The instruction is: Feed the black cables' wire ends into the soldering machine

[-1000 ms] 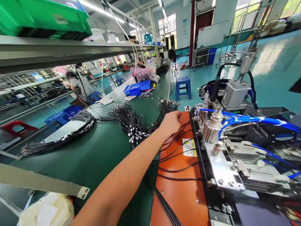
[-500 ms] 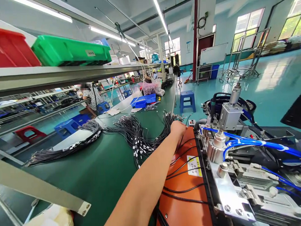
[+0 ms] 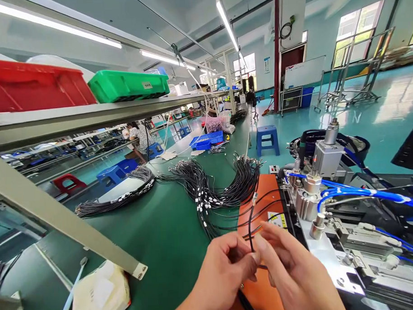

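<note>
My left hand [image 3: 227,267] is closed, pinching a black cable [image 3: 251,225] between thumb and fingers. The cable stands up from the pinch, and its metal-tipped end [image 3: 255,197] points away from me. My right hand [image 3: 292,269] meets the left over the orange plate [image 3: 244,212], its curled fingers and thumb on the same cable; the exact grip is partly hidden. Beyond my hands lies a large bundle of black cables [image 3: 239,185] with white tags. Several single cables cross the orange plate towards the machine [image 3: 326,241].
Another cable bundle [image 3: 116,201] curves across the green table [image 3: 158,247] on the left. A slanted metal bracket [image 3: 69,218] and a wrapped package [image 3: 99,296] are nearer me. Red [image 3: 38,86] and green [image 3: 129,86] bins sit on the shelf. A blue stool [image 3: 267,140] stands beyond.
The outstretched left arm has drawn back from the far cable ends. Both hands are now together close to me with a black cable. The view has shifted slightly left.
</note>
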Demonstrator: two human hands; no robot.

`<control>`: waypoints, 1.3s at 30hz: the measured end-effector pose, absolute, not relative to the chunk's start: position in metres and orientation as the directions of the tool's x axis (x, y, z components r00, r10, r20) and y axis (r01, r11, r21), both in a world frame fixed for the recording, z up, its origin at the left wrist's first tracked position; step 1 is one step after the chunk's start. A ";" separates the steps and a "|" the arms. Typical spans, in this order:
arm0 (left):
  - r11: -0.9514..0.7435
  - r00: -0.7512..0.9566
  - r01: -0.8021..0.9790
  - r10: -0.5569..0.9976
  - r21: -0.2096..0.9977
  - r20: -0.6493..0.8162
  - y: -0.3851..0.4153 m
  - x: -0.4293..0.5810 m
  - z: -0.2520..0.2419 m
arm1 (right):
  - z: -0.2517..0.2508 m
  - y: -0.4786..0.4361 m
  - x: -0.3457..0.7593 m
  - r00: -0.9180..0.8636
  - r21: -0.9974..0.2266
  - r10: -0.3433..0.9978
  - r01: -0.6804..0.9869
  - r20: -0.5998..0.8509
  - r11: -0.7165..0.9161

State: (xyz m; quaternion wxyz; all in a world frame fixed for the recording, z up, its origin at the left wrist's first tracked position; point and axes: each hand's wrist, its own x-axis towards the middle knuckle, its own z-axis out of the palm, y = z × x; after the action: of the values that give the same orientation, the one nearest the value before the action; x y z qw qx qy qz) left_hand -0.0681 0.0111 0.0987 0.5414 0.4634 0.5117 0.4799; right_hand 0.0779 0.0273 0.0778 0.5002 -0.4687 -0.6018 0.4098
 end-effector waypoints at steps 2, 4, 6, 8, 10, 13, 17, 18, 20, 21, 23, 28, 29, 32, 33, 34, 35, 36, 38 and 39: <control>0.149 0.046 -0.088 0.988 0.985 -0.145 0.005 -0.073 0.096 | 0.087 0.042 0.065 -0.171 -0.990 0.977 0.047 0.124 0.134; 0.211 0.130 -0.085 0.971 0.974 -0.199 0.004 -0.084 0.097 | 0.089 0.049 0.056 -0.258 -0.991 0.957 -0.013 0.130 0.131; 0.253 0.233 -0.046 0.943 0.966 -0.236 0.004 -0.099 0.103 | 0.085 0.049 0.051 -0.306 -0.986 0.938 -0.058 0.164 0.153; 0.232 0.268 -0.052 0.940 0.971 -0.210 0.006 -0.113 0.114 | 0.077 0.046 0.048 -0.348 -0.983 0.921 -0.104 0.176 0.149; 0.177 0.199 -0.137 0.969 0.975 -0.149 0.008 -0.121 0.123 | 0.070 0.043 0.048 -0.394 -0.982 0.903 -0.141 0.170 0.124; 0.148 0.126 -0.233 0.985 0.961 -0.121 0.010 -0.123 0.127 | 0.064 0.042 0.049 -0.451 -0.988 0.882 -0.128 0.141 0.092; 0.144 0.110 -0.268 0.987 0.953 -0.119 0.013 -0.117 0.122 | 0.059 0.046 0.054 -0.515 -0.994 0.851 -0.023 0.100 0.103; 0.148 0.107 -0.278 0.987 0.949 -0.122 0.013 -0.117 0.121 | 0.058 0.046 0.055 -0.525 -0.994 0.845 -0.006 0.098 0.112; 0.158 0.110 -0.297 0.985 0.942 -0.130 0.014 -0.116 0.121 | 0.057 0.047 0.056 -0.535 -0.992 0.839 0.013 0.097 0.123; 0.163 0.116 -0.301 0.984 0.939 -0.134 0.015 -0.116 0.121 | 0.056 0.047 0.056 -0.541 -0.992 0.836 0.020 0.094 0.124; 0.168 0.120 -0.308 0.983 0.936 -0.137 0.015 -0.117 0.121 | 0.056 0.046 0.056 -0.545 -0.993 0.834 0.028 0.083 0.118; 0.175 0.122 -0.284 0.982 0.943 -0.145 0.015 -0.116 0.120 | 0.057 0.043 0.055 -0.533 -0.996 0.844 0.021 0.061 0.086; 0.175 0.124 -0.272 0.982 0.946 -0.145 0.014 -0.115 0.120 | 0.057 0.043 0.055 -0.531 -0.997 0.845 0.019 0.058 0.080; 0.163 0.113 -0.251 0.984 0.954 -0.139 0.015 -0.113 0.119 | 0.056 0.043 0.053 -0.533 -0.998 0.845 0.003 0.049 0.060; 0.159 0.110 -0.243 0.985 0.957 -0.135 0.015 -0.114 0.119 | 0.057 0.044 0.053 -0.532 -0.998 0.845 -0.003 0.052 0.060; 0.153 0.108 -0.232 0.985 0.960 -0.131 0.016 -0.115 0.120 | 0.058 0.044 0.052 -0.525 -0.998 0.849 -0.011 0.060 0.064; 0.149 0.114 -0.213 0.985 0.966 -0.127 0.016 -0.117 0.122 | 0.060 0.044 0.052 -0.512 -0.997 0.856 -0.024 0.073 0.070; 0.145 0.133 -0.179 0.984 0.973 -0.122 0.016 -0.120 0.124 | 0.063 0.044 0.051 -0.488 -0.996 0.869 -0.043 0.086 0.074; 0.121 0.207 -0.024 0.972 0.992 -0.114 0.015 -0.126 0.129 | 0.072 0.041 0.049 -0.405 -0.994 0.908 -0.079 0.106 0.081; 0.095 0.264 0.092 0.957 0.991 -0.116 0.013 -0.128 0.130 | 0.076 0.039 0.048 -0.349 -0.992 0.930 -0.090 0.117 0.090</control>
State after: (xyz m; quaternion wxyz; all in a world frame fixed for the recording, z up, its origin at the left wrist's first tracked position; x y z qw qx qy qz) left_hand -0.1279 0.0133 0.1304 0.5693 0.5550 0.4725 0.3802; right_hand 0.0475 0.0393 0.0764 0.4457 -0.3565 -0.5887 0.5724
